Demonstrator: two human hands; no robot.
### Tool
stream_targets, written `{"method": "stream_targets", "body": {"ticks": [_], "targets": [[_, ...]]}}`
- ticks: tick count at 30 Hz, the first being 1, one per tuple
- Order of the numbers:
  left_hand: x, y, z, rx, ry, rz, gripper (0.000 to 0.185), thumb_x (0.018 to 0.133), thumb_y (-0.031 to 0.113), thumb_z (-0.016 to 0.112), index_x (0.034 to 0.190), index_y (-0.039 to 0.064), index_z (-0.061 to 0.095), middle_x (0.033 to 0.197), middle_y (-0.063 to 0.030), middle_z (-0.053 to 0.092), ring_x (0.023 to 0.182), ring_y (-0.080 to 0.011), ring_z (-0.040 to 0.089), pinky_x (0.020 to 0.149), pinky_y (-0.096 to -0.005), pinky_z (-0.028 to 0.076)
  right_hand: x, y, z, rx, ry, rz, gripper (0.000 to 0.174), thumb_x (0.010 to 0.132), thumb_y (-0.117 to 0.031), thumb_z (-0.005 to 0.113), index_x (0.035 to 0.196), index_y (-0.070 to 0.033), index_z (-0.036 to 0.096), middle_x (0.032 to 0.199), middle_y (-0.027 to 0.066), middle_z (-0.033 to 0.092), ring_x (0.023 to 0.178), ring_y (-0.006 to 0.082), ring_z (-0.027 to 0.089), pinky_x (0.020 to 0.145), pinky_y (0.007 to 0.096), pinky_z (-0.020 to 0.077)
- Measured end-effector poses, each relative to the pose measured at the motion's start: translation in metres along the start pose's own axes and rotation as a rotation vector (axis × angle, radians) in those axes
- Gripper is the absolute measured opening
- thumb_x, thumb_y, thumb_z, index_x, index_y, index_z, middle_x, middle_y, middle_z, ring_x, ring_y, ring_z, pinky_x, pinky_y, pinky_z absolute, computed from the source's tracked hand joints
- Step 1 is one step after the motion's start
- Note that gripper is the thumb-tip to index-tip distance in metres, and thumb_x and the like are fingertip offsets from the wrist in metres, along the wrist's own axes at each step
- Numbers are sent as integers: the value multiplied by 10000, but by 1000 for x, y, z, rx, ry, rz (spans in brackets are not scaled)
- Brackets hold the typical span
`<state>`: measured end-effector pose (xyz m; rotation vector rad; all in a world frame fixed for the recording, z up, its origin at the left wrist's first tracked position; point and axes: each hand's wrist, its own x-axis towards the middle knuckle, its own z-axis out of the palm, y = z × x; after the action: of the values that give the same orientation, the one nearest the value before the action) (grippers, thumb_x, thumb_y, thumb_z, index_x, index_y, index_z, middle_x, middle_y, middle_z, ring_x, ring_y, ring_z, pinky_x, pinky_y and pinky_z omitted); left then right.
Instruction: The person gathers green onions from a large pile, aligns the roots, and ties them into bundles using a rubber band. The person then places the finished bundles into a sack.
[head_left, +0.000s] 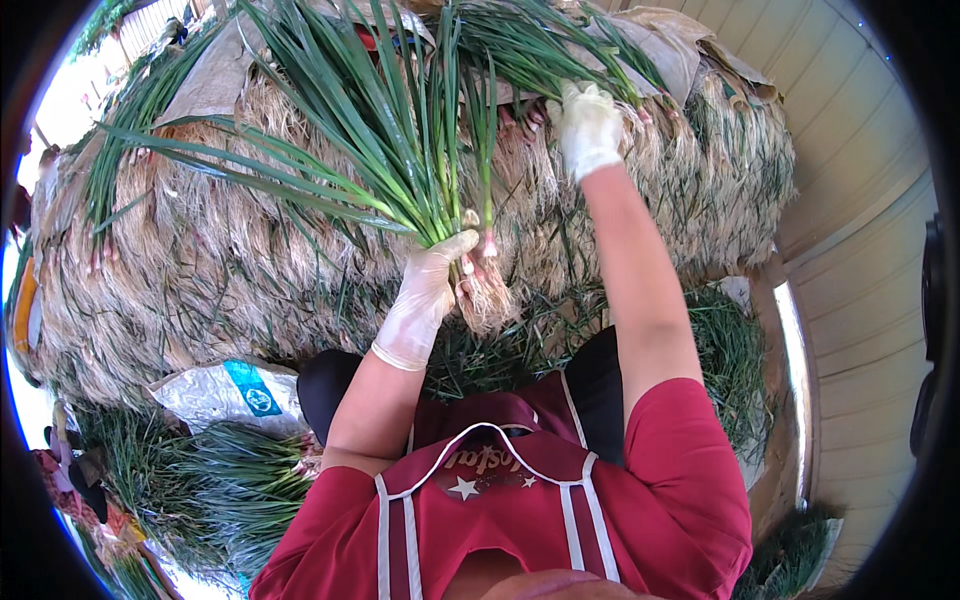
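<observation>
My left hand (427, 289), in a pale thin glove, is closed around a bunch of green garlic plants (409, 165). Their long flat leaves fan up and to the left. Pinkish bulbs and a tuft of roots (486, 296) stick out below the fist, to its right. My right hand (589, 127), gloved likewise, reaches to the upper edge of the root-covered heap. It touches more green garlic (536, 56) lying there, and its fingertips are partly hidden, so its grip is unclear. Pink bulbs (525, 120) show just left of it.
A large heap of plants with hanging roots (240, 247) spans the space before me, partly covered by sheeting (210, 82). A white plastic sack (229, 397) and bundled greens (247, 487) lie at lower left. A ribbed wall (855, 300) curves along the right. Loose leaves (510, 360) cover the ground.
</observation>
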<state>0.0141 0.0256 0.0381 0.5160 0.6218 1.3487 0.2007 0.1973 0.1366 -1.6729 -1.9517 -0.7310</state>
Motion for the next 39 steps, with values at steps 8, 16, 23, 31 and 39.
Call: {"method": "stream_targets", "body": {"ticks": [8, 16, 23, 31, 39], "targets": [[16, -8, -9, -179, -245, -277, 463, 881, 107, 609, 1322, 68, 472, 914, -124, 624, 619, -133, 609, 441, -256, 541, -62, 28, -4, 962, -29, 274, 255, 911, -283, 592, 979, -39, 609, 889, 127, 646, 742, 238, 621, 637, 368, 501], [29, -33, 10, -253, -292, -377, 320, 889, 121, 600, 1166, -31, 544, 836, -131, 633, 704, -236, 647, 523, -319, 562, -158, -15, 8, 2255, -415, 844, 422, 947, -453, 537, 1052, -50, 607, 803, 32, 633, 528, 109, 524, 444, 241, 428], [-6, -15, 51, 128, -167, -35, 229, 785, 21, 662, 1006, -12, 612, 889, -105, 647, 677, -179, 631, 568, -252, 541, -165, -11, -47, 1741, -44, 626, 123, 933, -156, 619, 984, -48, 594, 784, 17, 605, 649, 56, 499, 534, 204, 392], [1, -2, 21, 23, -72, -145, 204, 805, -13, 612, 1001, -68, 610, 899, -148, 666, 737, -186, 642, 643, -256, 551, -170, -7, -61, 1938, -720, 332, 514, 953, -538, 468, 939, -64, 667, 807, 25, 637, 794, 143, 556, 741, 292, 437], [3, -6, -9, 42, -71, -112, 244, 774, -40, 610, 1015, -80, 604, 905, -154, 665, 751, -224, 656, 686, -308, 564, -151, -61, -4, 2135, -757, 627, 184, 958, -198, 575, 937, -28, 643, 759, 26, 637, 618, 83, 553, 552, 221, 456]]}}
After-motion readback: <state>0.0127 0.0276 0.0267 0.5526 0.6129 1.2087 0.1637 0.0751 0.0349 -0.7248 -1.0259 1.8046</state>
